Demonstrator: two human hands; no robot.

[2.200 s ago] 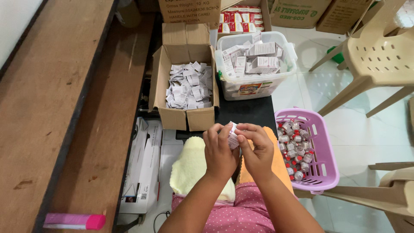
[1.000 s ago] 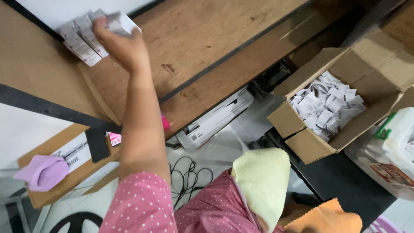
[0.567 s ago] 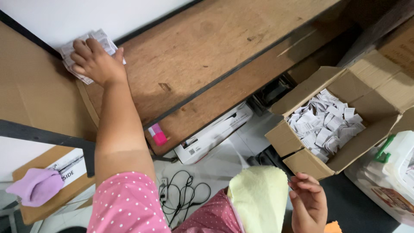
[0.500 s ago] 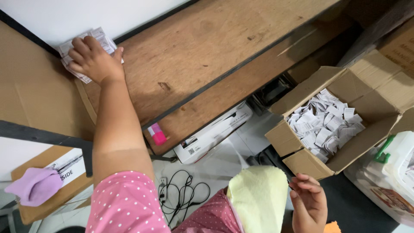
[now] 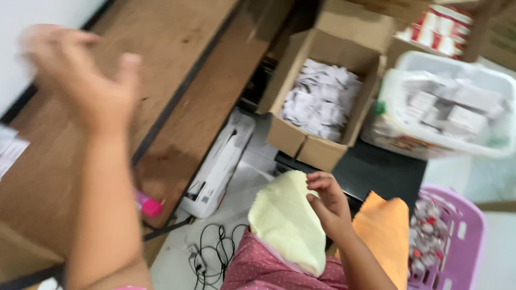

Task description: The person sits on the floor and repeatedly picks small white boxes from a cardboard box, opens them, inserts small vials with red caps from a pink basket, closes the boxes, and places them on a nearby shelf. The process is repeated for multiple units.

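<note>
My left fingers point(image 5: 115, 75) were spread and empty above the table point(image 5: 177, 64); at five o'clock my right hand point(image 5: 329, 207), loosely curled, empty, rested on the yellow cloth point(image 5: 285, 220).

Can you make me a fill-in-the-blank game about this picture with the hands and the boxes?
1. The person's right hand rests on a pale ____ cloth.
2. The basket at the right, full of small bottles, is coloured ____.
3. The folded white paper slips lie inside a brown ____ box.
4. The left hand, raised above the wooden table, is open and holds ____.

Missing words: yellow; purple; cardboard; nothing
</note>
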